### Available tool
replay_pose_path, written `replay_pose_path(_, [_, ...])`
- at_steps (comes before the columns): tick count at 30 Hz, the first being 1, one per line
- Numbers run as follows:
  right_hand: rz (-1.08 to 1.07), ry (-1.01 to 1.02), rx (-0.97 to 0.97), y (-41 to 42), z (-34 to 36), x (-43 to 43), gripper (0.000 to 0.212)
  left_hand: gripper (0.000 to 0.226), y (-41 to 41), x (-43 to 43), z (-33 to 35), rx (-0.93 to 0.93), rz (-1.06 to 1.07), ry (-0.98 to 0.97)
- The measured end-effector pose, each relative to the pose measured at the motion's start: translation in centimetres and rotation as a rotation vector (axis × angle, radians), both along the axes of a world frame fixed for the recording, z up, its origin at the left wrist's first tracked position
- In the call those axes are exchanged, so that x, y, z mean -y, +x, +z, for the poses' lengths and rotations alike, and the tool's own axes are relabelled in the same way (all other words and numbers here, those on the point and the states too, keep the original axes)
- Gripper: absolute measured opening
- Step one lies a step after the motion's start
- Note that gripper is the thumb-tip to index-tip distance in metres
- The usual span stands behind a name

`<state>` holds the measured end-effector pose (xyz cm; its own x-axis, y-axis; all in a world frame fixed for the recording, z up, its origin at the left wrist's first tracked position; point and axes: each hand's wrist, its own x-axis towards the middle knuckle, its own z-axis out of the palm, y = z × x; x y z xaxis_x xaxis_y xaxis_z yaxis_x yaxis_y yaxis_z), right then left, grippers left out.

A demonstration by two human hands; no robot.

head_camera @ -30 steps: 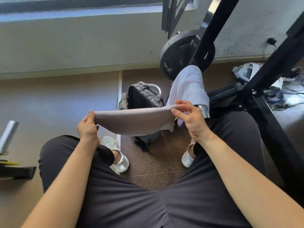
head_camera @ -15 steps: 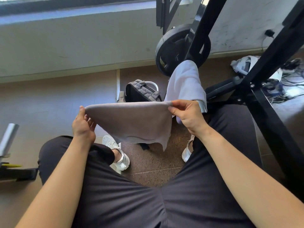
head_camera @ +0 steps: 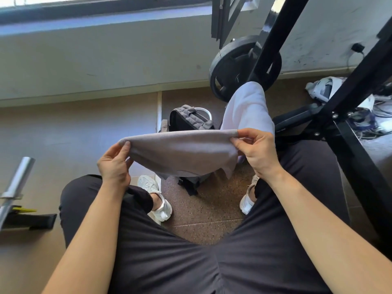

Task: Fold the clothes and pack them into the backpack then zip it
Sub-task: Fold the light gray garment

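Note:
A grey folded garment (head_camera: 182, 151) is stretched in the air above my knees. My left hand (head_camera: 114, 164) pinches its left end and my right hand (head_camera: 257, 151) pinches its right end. Behind and below it, a dark grey backpack (head_camera: 188, 119) stands on the floor between my feet, its lower part hidden by the cloth. A white garment (head_camera: 248, 109) hangs over a bar just right of the backpack.
A black weight rack (head_camera: 347, 107) with a weight plate (head_camera: 233, 68) fills the right side. A steel barbell end (head_camera: 19, 177) lies at the left. Cables and white items (head_camera: 326, 90) clutter the far right floor. A wall runs along the back.
The grey garment has been raised slightly and pulled flatter between my hands, and more of its folded body now hangs toward me. The view has shifted a little.

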<state>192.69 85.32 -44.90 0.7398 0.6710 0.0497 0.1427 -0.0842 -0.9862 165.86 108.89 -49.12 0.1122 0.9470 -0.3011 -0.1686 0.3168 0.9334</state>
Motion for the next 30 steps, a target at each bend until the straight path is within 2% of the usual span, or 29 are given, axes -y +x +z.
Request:
replay_pose_path(4, [-0.144, -0.075, 0.215, 0.3, -1.1, -0.3, 0.012, 0.009, 0.0, 0.9, -0.3, -0.206, -0.052, 0.193])
replay_pose_path(9, [-0.189, -0.147, 0.284, -0.5, -2.1, -0.7, 0.021, 0.015, 1.7, 3.8, -0.8, -0.389, -0.05, 0.257])
replay_pose_path(13, [-0.12, -0.119, 0.314, -2.5, -2.1, -0.9, 0.028, 0.013, 3.4, 7.3, 0.1, -0.354, -0.25, 0.35])
replay_pose_path(19, [0.145, -0.042, 0.361, -5.5, -2.2, -1.5, 0.032, 0.024, 5.6, 10.9, 0.7, -0.244, -0.499, 0.487])
replay_pose_path(25, [0.302, -0.015, 0.348, -6.7, -2.8, -1.9, 0.036, 0.021, 5.9, 11.3, -0.2, -0.248, -0.545, 0.505])
replay_pose_path(30, [0.256, -0.032, 0.38, -6.7, -3.0, -2.2, 0.035, 0.023, 6.0, 11.8, -0.1, -0.288, -0.464, 0.543])
